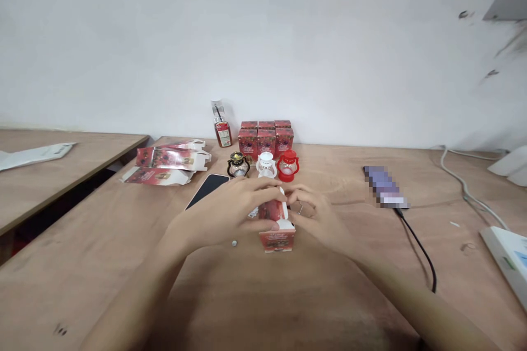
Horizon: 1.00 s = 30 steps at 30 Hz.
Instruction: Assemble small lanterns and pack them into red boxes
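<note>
A small red printed cardboard box [277,241] stands on the table between my hands, its white-edged top flap raised. My left hand [234,205] is closed around the box's upper part, with the thumb at the near edge of the opening and the fingers over the flap. From the other side, my right hand [319,214] has curled fingers pressed to the flap and side edge. The inside of the box is hidden. Just behind stand three mini lanterns: a black one [237,165], a white one [267,164] and a red one [287,166].
Several closed red boxes [265,140] are stacked by the wall, beside a bottle of brown liquid [223,132]. Flattened red cartons [168,158] lie at left, near a dark phone [206,189]. Another phone [385,186] with a black cable [420,247] lies at right.
</note>
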Available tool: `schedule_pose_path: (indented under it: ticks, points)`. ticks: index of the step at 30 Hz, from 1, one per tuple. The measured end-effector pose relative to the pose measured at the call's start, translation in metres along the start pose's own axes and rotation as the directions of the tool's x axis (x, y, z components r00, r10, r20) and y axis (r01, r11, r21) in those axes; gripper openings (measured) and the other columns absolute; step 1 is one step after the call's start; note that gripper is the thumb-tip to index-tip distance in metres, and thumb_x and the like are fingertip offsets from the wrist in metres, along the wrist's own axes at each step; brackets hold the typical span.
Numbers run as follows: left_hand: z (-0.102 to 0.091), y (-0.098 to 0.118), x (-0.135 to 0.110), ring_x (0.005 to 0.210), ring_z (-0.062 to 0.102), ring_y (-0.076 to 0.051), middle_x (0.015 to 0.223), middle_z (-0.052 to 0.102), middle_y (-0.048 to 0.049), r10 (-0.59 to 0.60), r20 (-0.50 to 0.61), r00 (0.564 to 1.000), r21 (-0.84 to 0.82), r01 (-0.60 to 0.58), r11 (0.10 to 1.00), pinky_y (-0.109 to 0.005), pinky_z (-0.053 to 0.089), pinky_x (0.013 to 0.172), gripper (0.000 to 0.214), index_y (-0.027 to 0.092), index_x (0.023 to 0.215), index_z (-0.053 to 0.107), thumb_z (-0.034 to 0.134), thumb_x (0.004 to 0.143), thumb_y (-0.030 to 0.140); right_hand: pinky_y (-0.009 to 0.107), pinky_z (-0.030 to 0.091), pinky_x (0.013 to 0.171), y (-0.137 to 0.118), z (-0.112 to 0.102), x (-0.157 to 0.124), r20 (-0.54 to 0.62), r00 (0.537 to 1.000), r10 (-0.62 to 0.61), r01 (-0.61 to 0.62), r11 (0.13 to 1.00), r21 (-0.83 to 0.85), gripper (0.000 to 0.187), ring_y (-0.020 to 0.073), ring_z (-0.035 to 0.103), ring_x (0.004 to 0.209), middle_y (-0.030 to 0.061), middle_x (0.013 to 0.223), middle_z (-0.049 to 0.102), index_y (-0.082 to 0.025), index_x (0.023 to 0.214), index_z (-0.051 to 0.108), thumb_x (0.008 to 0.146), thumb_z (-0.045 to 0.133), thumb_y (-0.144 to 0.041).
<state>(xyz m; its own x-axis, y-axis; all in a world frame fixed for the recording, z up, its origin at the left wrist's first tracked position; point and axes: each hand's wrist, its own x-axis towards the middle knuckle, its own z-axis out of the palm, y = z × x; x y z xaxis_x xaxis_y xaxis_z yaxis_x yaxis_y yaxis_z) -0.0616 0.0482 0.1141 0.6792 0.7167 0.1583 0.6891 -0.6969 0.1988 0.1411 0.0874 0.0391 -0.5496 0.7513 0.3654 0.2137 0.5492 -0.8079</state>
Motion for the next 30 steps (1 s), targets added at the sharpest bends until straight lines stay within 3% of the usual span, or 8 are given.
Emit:
schedule_pose_path:
  ticks: [4,8,12,15,18,23,30]
  points:
    - [0.006,-0.002,0.006,0.101,0.060,-0.019,0.130,0.053,-0.0052,-0.009,0.060,0.998,-0.052,0.012,0.999,-0.026,0.045,0.080,0.026,0.024,0.108,0.060,0.051,0.089,0.041,0.034,0.049,0.086,0.011,-0.010,0.005,0.272,0.960,0.062,-0.123,0.969,0.215,0.017,0.0167,0.061,0.094,0.0027,0.100,0.063,-0.021,0.095,0.059,0.083,0.062,-0.032]
    - [0.007,-0.003,0.005,0.098,0.061,-0.017,0.127,0.054,-0.0036,-0.008,0.091,0.996,-0.099,0.017,0.995,-0.024,0.045,0.077,0.024,0.023,0.099,0.063,0.052,0.089,0.042,0.036,0.051,0.088,0.014,-0.017,0.004,0.328,0.929,0.170,-0.265,0.926,0.270,0.045,0.0163,0.061,0.099,0.0045,0.108,0.060,-0.022,0.110,0.048,0.074,0.071,-0.036]
    - [0.006,-0.002,0.004,0.097,0.061,-0.017,0.124,0.055,-0.0031,-0.003,0.089,0.996,-0.100,0.012,0.995,-0.025,0.045,0.080,0.017,0.022,0.096,0.064,0.055,0.088,0.035,0.040,0.047,0.096,0.002,-0.017,0.001,0.474,0.878,0.069,-0.186,0.961,0.204,0.059,0.0192,0.055,0.114,0.0071,0.125,0.054,-0.022,0.122,0.044,0.072,0.074,-0.032]
    - [0.004,-0.001,0.005,0.094,0.061,-0.016,0.120,0.057,-0.0025,-0.017,0.120,0.993,-0.118,0.031,0.992,-0.025,0.045,0.077,0.013,0.021,0.092,0.063,0.056,0.087,0.031,0.041,0.046,0.096,-0.009,-0.009,-0.004,0.390,0.919,0.053,-0.099,0.990,0.100,0.074,0.0231,0.052,0.119,0.0083,0.131,0.051,-0.023,0.129,0.039,0.067,0.078,-0.036]
    - [0.003,-0.001,0.004,0.093,0.061,-0.016,0.119,0.057,-0.0026,-0.006,0.135,0.991,-0.152,0.027,0.988,-0.025,0.045,0.077,0.012,0.021,0.091,0.063,0.056,0.087,0.030,0.042,0.049,0.091,-0.013,0.003,-0.010,0.269,0.959,0.087,-0.084,0.996,-0.022,0.076,0.0246,0.056,0.113,0.0085,0.126,0.055,-0.024,0.132,0.037,0.068,0.076,-0.037]
    - [0.003,-0.003,0.000,0.105,0.059,-0.019,0.126,0.055,-0.0034,0.041,0.153,0.987,-0.198,-0.009,0.980,-0.026,0.045,0.086,0.014,0.022,0.094,0.064,0.058,0.085,0.030,0.039,0.052,0.080,-0.008,0.008,-0.012,0.236,0.965,0.117,-0.098,0.991,-0.092,0.068,0.0231,0.064,0.096,0.0074,0.113,0.063,-0.023,0.128,0.041,0.070,0.074,-0.037]
    - [0.006,-0.003,0.003,0.115,0.055,-0.022,0.121,0.060,-0.0024,0.024,0.162,0.986,-0.200,0.009,0.980,-0.030,0.045,0.091,0.018,0.024,0.101,0.065,0.057,0.086,0.028,0.039,0.051,0.082,-0.013,0.005,-0.011,0.260,0.948,0.182,-0.165,0.983,-0.086,0.073,0.0238,0.063,0.099,0.0081,0.115,0.063,-0.023,0.131,0.037,0.070,0.074,-0.038]
